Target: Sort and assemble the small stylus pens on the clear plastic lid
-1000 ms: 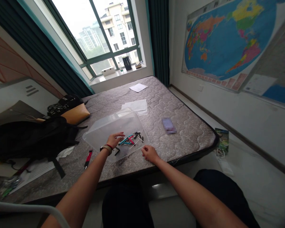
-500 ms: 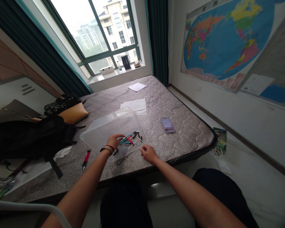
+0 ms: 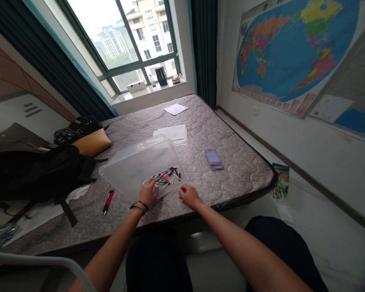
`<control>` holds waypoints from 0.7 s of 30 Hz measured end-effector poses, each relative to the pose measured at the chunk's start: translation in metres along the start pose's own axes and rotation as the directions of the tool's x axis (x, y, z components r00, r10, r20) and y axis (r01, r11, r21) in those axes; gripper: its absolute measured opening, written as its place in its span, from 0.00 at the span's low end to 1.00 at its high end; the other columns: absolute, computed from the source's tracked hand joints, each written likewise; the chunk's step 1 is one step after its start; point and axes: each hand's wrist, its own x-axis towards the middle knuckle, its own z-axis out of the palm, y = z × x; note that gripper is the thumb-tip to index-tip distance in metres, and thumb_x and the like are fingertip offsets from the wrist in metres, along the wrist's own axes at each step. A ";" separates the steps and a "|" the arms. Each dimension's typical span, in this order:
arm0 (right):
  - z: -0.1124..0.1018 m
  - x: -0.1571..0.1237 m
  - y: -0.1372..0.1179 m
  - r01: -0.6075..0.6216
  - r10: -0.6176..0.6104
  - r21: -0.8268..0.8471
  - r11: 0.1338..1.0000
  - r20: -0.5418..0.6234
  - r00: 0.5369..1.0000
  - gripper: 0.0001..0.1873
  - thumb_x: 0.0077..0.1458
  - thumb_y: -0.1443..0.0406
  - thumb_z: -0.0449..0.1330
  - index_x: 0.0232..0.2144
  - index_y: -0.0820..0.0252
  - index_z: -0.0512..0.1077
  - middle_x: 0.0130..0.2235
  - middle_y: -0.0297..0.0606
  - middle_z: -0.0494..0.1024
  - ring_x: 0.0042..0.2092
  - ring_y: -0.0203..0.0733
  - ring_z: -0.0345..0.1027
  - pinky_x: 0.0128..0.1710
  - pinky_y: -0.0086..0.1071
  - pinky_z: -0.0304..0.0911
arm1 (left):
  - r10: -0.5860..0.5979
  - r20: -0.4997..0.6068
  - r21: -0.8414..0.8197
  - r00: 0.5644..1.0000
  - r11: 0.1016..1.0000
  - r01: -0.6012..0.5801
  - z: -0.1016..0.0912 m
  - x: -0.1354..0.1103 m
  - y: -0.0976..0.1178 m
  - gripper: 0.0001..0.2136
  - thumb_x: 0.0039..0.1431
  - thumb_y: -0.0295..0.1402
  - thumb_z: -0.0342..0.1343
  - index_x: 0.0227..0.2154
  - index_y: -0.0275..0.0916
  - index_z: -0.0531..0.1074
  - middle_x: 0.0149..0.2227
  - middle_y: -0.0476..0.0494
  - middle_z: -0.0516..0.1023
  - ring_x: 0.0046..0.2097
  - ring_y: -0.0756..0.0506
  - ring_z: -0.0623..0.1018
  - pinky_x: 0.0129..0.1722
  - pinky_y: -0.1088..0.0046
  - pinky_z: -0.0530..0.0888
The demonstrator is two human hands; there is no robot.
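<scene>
Head view: I judge the handling unfinished, since the pens (image 3: 164, 178) lie jumbled with small loose pieces (image 3: 179, 176) inside the clear plastic container (image 3: 140, 158), toward its near right; one whole-looking red pen (image 3: 108, 202) lies apart on the mattress (image 3: 231, 182). My left hand (image 3: 150, 191) reaches in, fingers bent at the pile's left edge; I can't tell how open its grip is or whether it has anything. My right hand (image 3: 188, 195) is loosely curled by the container's near-right corner, its grip's inside hidden.
</scene>
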 end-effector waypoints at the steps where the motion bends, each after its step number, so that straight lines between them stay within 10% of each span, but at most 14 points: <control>1: 0.000 0.000 0.000 0.004 -0.004 -0.005 1.000 0.000 1.000 0.10 0.57 0.64 0.54 0.25 0.61 0.70 0.23 0.33 0.76 0.19 0.31 0.66 0.19 0.22 0.58 | 0.054 0.041 -0.019 0.998 0.998 -0.054 0.004 -0.010 0.007 0.16 0.59 0.29 0.49 0.48 0.42 0.73 0.50 0.40 0.74 0.54 0.42 0.71 0.57 0.63 0.68; 6: -0.001 -0.001 -0.003 0.050 -0.052 -0.056 0.997 -0.018 0.999 0.11 0.58 0.64 0.54 0.25 0.60 0.70 0.22 0.32 0.75 0.20 0.31 0.67 0.23 0.22 0.59 | 0.164 0.101 -0.012 0.981 0.986 -0.164 0.019 -0.030 0.032 0.13 0.61 0.32 0.48 0.43 0.42 0.75 0.46 0.39 0.75 0.49 0.42 0.73 0.53 0.62 0.70; 15: 0.000 -0.002 -0.002 0.075 -0.083 -0.143 0.987 -0.053 0.995 0.11 0.58 0.64 0.54 0.25 0.59 0.71 0.23 0.33 0.76 0.24 0.34 0.69 0.27 0.23 0.59 | 0.011 -0.048 -0.085 0.999 0.996 -0.015 0.020 -0.003 0.033 0.15 0.55 0.30 0.53 0.47 0.40 0.72 0.57 0.38 0.68 0.60 0.39 0.67 0.61 0.57 0.64; 21: 0.001 -0.001 0.000 0.081 -0.091 -0.167 0.983 -0.051 0.995 0.11 0.58 0.63 0.54 0.26 0.59 0.70 0.24 0.34 0.76 0.24 0.34 0.68 0.26 0.24 0.58 | -0.123 0.186 -0.444 0.975 0.874 0.195 0.000 -0.058 0.055 0.15 0.62 0.43 0.47 0.42 0.43 0.75 0.38 0.43 0.80 0.36 0.46 0.79 0.36 0.71 0.76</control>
